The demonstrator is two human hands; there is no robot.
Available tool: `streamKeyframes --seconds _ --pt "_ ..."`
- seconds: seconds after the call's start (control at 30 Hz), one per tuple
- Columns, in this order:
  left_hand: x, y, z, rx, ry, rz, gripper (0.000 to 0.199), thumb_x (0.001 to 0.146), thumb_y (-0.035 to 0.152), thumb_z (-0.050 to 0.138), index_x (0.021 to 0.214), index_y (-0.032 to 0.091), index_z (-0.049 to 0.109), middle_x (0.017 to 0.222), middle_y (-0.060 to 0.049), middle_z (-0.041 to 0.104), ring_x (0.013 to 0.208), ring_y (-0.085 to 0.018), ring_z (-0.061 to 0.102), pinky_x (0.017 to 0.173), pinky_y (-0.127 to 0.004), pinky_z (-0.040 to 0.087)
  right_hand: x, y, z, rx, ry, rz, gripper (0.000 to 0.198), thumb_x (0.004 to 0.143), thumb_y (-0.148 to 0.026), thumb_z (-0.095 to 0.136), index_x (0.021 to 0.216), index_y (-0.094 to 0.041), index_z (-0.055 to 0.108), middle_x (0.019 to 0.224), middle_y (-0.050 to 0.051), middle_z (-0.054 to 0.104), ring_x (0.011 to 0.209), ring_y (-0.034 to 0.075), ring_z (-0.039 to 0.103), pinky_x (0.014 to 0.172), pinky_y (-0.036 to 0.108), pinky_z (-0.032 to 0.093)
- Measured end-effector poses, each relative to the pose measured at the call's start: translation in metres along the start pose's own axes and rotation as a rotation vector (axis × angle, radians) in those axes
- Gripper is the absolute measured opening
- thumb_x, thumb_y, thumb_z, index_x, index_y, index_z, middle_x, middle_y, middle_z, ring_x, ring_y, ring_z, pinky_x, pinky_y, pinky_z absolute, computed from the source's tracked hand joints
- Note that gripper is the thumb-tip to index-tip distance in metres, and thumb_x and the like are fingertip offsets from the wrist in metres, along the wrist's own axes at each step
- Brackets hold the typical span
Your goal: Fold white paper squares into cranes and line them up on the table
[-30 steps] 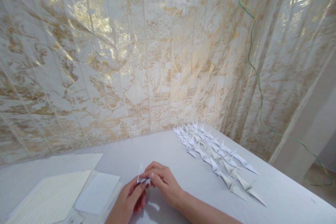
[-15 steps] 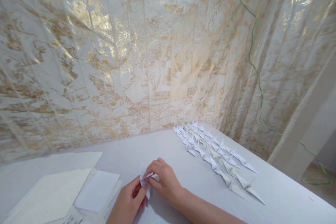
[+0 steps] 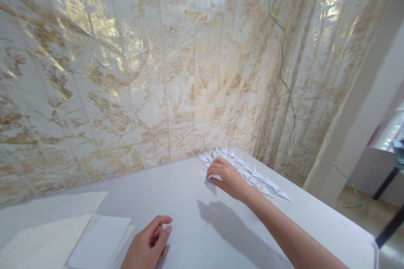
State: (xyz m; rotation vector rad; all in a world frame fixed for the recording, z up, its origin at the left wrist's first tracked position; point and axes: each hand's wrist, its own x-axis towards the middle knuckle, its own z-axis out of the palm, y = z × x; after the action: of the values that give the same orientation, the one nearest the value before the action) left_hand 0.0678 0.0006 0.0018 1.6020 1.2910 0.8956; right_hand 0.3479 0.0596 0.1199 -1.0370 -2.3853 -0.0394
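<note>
A white folded paper crane [image 3: 211,186] hangs from the fingertips of my right hand [image 3: 226,178], pinched between thumb and fingers above the table. Part of it is behind the fingers. Just beyond and to the right lie rows of several more paper cranes [image 3: 277,190], some of them hidden by my right hand and forearm. My left hand [image 3: 147,241] rests near the front of the table with nothing in it, its fingers curled loosely and the thumb apart from the index finger.
Stacked white sheets [image 3: 99,241] and cream sheets [image 3: 47,239] lie on the white table [image 3: 176,189] at left. A patterned white-and-gold curtain [image 3: 142,71] hangs behind. A green cord [image 3: 293,117] runs down it at right, past the table's right edge.
My right hand has moved away from my left, up and to the right, taking the folded paper along toward the rows of cranes. The left has let go. The view has turned slightly right.
</note>
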Motion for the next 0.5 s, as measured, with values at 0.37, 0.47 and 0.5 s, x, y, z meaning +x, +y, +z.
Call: streamKeyframes --seconds 0.37,0.47,0.5 --pt "-0.001 0.005 0.0 0.081 0.007 0.001 0.042 0.09 0.055 0.041 0.105 0.018 0.052 0.056 0.011 0.041 0.055 -0.015 0.043 0.057 -0.03 0.032 -0.061 0.061 0.023 -0.253 -0.199 0.238 0.023 0.081 -0.002 0.059 0.084 -0.021 0.072 0.088 0.007 0.073 0.101 0.028 0.059 0.087 0.039 0.042" --pt "-0.001 0.003 0.0 0.095 0.006 0.002 0.043 0.09 0.056 0.039 0.106 0.018 0.052 0.056 0.011 0.04 0.055 -0.016 0.045 0.058 -0.03 0.034 -0.053 0.062 0.033 -0.273 -0.235 0.268 0.022 0.079 -0.001 0.06 0.082 -0.019 0.072 0.086 0.007 0.073 0.102 0.028 0.059 0.088 0.037 0.041" --pt "-0.001 0.003 -0.001 0.1 0.002 0.002 0.044 0.09 0.056 0.039 0.106 0.017 0.052 0.056 0.01 0.04 0.055 -0.016 0.045 0.058 -0.03 0.034 -0.05 0.062 0.035 -0.278 -0.249 0.275 0.022 0.078 0.0 0.061 0.081 -0.019 0.072 0.085 0.007 0.073 0.101 0.027 0.059 0.088 0.037 0.041"
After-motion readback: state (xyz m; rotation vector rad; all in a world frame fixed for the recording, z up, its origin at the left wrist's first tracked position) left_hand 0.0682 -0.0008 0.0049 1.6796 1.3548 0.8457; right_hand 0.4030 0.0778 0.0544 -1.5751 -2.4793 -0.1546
